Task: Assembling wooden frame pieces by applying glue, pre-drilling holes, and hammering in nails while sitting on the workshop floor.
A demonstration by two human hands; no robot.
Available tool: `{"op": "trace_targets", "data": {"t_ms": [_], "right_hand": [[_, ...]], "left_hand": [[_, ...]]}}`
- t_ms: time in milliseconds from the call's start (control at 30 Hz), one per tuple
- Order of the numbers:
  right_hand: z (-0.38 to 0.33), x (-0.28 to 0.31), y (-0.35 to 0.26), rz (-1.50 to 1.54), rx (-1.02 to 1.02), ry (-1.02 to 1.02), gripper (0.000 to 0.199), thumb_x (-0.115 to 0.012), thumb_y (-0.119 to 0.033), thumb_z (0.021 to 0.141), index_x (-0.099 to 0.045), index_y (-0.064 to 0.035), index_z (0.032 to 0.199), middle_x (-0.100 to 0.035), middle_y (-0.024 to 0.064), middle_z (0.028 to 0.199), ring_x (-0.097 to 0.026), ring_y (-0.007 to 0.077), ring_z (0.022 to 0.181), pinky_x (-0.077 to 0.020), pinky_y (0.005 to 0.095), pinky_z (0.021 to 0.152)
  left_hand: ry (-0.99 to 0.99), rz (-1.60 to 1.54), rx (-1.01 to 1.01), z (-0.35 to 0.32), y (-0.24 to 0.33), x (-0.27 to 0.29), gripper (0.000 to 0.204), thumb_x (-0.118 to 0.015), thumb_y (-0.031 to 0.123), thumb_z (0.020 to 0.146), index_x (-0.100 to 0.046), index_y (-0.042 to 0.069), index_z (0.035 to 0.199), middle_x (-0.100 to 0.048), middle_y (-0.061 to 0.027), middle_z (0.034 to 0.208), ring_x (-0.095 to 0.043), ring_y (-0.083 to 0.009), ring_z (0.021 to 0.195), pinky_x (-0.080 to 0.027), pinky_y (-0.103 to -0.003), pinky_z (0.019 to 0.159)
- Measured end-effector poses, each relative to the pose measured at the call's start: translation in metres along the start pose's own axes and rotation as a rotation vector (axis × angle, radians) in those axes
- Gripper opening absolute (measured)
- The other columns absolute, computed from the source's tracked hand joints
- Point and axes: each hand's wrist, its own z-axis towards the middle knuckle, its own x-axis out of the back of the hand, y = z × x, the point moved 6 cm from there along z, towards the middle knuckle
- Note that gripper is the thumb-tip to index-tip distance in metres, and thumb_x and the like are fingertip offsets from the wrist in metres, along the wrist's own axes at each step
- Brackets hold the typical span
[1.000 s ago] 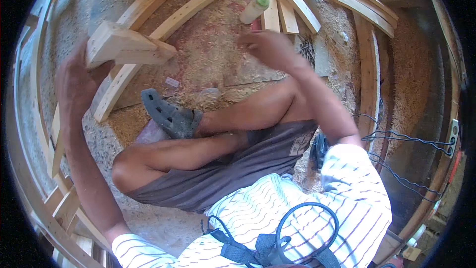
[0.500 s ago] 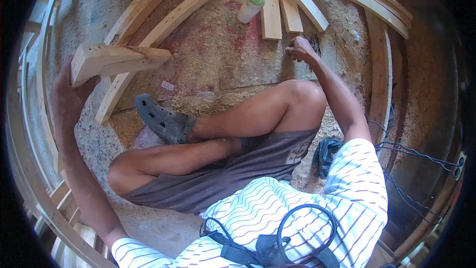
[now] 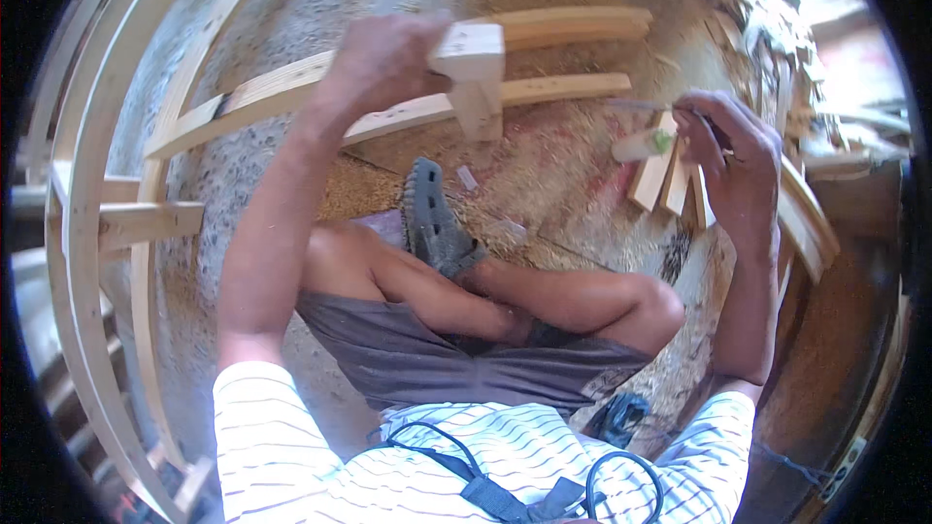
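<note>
My left hand [image 3: 388,63] is raised with its fingers wrapped round a wooden block [image 3: 478,87], which stands on end with its pale cut end up. Over on the right, my right hand [image 3: 733,150] is closed in a pinch. A thin rod-like piece sticks out leftward from its fingertips, too blurred to name. Just left of that hand is a bottle [image 3: 639,146] with a green cap. Short wooden boards [image 3: 650,178] lie under and beside the bottle, partly hidden by the right hand.
Long curved timbers [image 3: 558,87] lie beyond my crossed legs. A wooden frame [image 3: 83,233] rises along the left side. My foot wears a grey clog [image 3: 432,218]. Sawdust and shavings cover the floor, and scrap wood [image 3: 786,68] is heaped at far right.
My view has turned leftward. The left hand has brought the wooden block inward, tilting it upright. My right hand has risen from beside the boards and now holds a thin piece.
</note>
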Motion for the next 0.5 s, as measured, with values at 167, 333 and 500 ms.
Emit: {"op": "trace_targets", "data": {"t_ms": [167,333,500], "right_hand": [[0.078,-0.038,-0.100,-0.218,0.491,-0.057,0.013,-0.070,-0.007,0.089,-0.070,-0.0041,0.101,-0.071,0.0106,0.092,-0.070,0.0278,0.076,-0.0568,0.0353,0.069],[0.104,-0.071,-0.133,-0.435,0.679,-0.185,0.013,-0.071,-0.013,0.087,-0.071,-0.0064,0.099,-0.070,0.0099,0.088,-0.069,0.0318,0.078,-0.0547,0.0392,0.069],[0.111,-0.079,-0.143,-0.430,0.706,-0.263,0.010,-0.070,-0.013,0.087,-0.070,-0.0066,0.094,-0.067,0.0101,0.083,-0.067,0.0322,0.076,-0.0535,0.0406,0.067]], "left_hand": [[-0.047,0.006,0.044,0.001,0.002,0.001,0.045,-0.086,0.034,0.074,-0.062,0.009,0.103,-0.073,-0.0136,0.092,-0.071,-0.0351,0.090,-0.056,-0.047,0.079],[-0.037,-0.040,0.019,-0.001,0.001,0.001,0.042,-0.085,0.032,0.076,-0.061,0.007,0.100,-0.072,-0.0143,0.092,-0.071,-0.0343,0.092,-0.054,-0.047,0.079],[-0.029,-0.051,0.006,-0.001,-0.001,0.001,0.043,-0.085,0.032,0.076,-0.060,0.007,0.101,-0.073,-0.0143,0.092,-0.071,-0.0340,0.092,-0.055,-0.047,0.080]]}}
